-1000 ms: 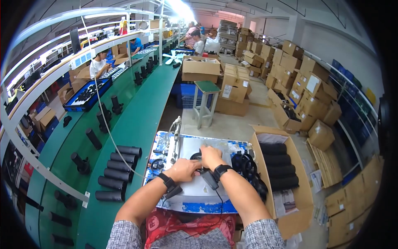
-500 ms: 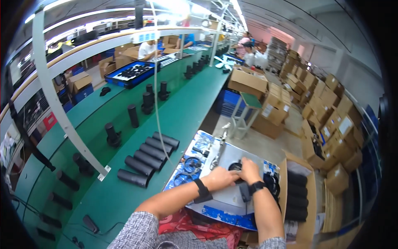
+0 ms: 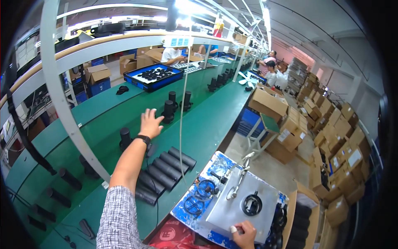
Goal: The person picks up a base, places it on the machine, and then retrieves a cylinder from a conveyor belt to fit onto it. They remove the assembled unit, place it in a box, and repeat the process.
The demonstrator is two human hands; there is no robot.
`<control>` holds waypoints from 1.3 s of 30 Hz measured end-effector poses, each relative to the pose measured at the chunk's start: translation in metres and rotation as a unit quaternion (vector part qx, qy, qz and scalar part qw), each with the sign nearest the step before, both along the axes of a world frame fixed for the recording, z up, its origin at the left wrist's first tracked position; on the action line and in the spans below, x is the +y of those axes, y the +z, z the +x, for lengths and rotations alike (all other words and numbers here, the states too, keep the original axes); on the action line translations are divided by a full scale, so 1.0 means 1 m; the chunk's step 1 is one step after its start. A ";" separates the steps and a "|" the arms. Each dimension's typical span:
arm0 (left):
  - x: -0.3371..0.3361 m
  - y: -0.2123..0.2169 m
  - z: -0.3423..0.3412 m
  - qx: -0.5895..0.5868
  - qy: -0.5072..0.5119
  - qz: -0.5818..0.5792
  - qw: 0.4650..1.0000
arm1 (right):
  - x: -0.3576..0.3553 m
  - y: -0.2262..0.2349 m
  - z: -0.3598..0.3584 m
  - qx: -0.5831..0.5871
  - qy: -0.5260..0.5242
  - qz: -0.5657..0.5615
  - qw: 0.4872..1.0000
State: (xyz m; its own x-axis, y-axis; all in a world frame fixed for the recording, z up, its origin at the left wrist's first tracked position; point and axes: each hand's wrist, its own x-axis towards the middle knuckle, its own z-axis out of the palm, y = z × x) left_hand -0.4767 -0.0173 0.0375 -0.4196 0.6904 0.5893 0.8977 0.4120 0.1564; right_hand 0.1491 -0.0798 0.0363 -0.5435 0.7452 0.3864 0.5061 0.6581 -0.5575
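My left hand [image 3: 149, 123] reaches out over the green bench [image 3: 103, 120], fingers spread and holding nothing, close to an upright black cylinder [image 3: 168, 111]. Two more upright cylinders [image 3: 186, 100] stand just beyond it. A row of black cylinders lying on their sides [image 3: 163, 171] sits under my left forearm. My right hand [image 3: 244, 235] rests at the near edge of a grey metal plate [image 3: 232, 207], fingers curled; a black ring part [image 3: 251, 204] lies on the plate above it.
A white slanted frame post [image 3: 62, 95] crosses in front of the bench. A blue tray of black parts [image 3: 155, 76] sits further along. Stacked cardboard boxes [image 3: 331, 137] fill the right side. Other people work at the far end. A hanging cable [image 3: 182, 103] drops over the bench.
My left hand left the grey plate and stretched out leftwards over the green bench towards the upright cylinders. My right hand stayed at the plate's near edge. The view swung left.
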 end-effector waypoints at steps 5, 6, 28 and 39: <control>0.056 -0.021 -0.040 -0.110 0.120 -0.099 0.982 | 0.001 0.003 -0.005 -0.047 -0.073 0.024 0.996; 0.062 -0.029 -0.057 -0.125 0.103 -0.103 0.981 | 0.003 0.002 -0.007 -0.043 -0.066 0.046 0.996; -0.184 0.117 0.322 0.020 -0.316 0.134 0.939 | -0.029 0.034 -0.033 0.111 0.007 -0.092 0.990; -0.132 0.012 0.428 -0.447 -0.361 0.136 0.807 | 0.067 0.046 0.009 0.466 0.007 -0.169 0.869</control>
